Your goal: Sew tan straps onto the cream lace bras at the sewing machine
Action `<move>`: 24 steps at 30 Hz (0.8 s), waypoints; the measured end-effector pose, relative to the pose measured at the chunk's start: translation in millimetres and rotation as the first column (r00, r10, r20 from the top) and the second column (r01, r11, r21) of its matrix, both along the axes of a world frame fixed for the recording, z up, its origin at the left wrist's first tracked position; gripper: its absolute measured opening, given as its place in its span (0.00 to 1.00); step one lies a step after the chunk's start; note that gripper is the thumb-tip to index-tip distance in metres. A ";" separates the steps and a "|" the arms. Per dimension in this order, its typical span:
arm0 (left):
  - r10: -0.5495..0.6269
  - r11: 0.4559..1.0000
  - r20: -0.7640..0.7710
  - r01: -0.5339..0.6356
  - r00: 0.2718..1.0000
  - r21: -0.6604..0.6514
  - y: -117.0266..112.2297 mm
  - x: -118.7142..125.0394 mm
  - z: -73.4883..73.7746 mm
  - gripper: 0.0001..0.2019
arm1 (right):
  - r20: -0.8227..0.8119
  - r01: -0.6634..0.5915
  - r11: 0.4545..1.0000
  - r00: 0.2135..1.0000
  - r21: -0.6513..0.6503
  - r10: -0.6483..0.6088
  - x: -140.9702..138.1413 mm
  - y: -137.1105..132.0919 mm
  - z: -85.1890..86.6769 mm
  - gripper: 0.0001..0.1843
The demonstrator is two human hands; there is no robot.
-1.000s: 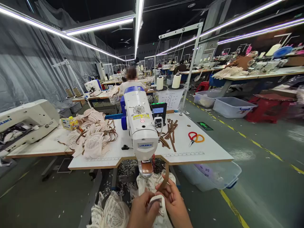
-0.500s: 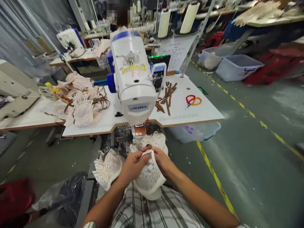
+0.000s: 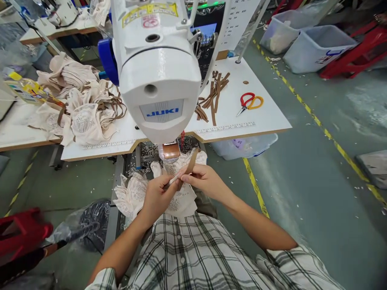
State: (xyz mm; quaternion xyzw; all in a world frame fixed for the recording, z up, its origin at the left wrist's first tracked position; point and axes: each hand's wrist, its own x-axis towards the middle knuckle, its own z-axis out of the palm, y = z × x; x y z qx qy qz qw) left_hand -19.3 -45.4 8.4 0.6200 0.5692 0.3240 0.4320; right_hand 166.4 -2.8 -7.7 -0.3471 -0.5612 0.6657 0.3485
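Both my hands meet just below the head of a white JUKI sewing machine. My left hand pinches the edge of a white lace bra piece lying over my lap. My right hand pinches a short brown strap against that same lace edge, the strap sticking up toward the machine's presser foot. More white lace hangs to the left of my hands.
On the white table lie red and orange scissors, several loose brown straps and a pile of beige bras. A clear bin sits under the table, two more bins at the back right, and a red stool at the left.
The view has dropped and closed in on the machine. The hands rose slightly toward the presser foot, and the brown strap now stands up between my fingers above the lace.
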 end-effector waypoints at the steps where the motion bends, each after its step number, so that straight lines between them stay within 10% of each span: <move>1: -0.016 0.999 -0.007 0.016 1.000 0.035 -0.3 1.4 -1.1 0.17 | 0.009 0.008 1.000 1.000 0.017 -0.008 -2.6 1.2 0.7 0.11; 10: 0.191 0.944 -0.051 -0.169 0.980 0.283 -7.7 15.4 -42.5 0.12 | 0.022 0.092 0.996 0.996 0.008 -0.092 -5.1 30.2 -1.7 0.13; 15: 0.091 0.866 -0.325 0.086 0.941 0.492 15.3 -2.9 -28.1 0.14 | 0.078 0.101 0.995 0.992 0.021 -0.102 6.5 64.6 -0.3 0.16; 20: 0.109 0.896 -0.314 0.044 0.943 0.441 36.7 -12.0 -9.6 0.12 | 0.275 0.118 0.972 0.946 0.201 -0.172 -1.8 102.9 2.9 0.11; 24: 0.105 0.932 -0.288 0.006 0.952 0.362 43.2 -10.2 -3.5 0.11 | 0.296 0.122 0.841 0.901 0.528 -0.317 -19.7 127.5 -3.1 0.08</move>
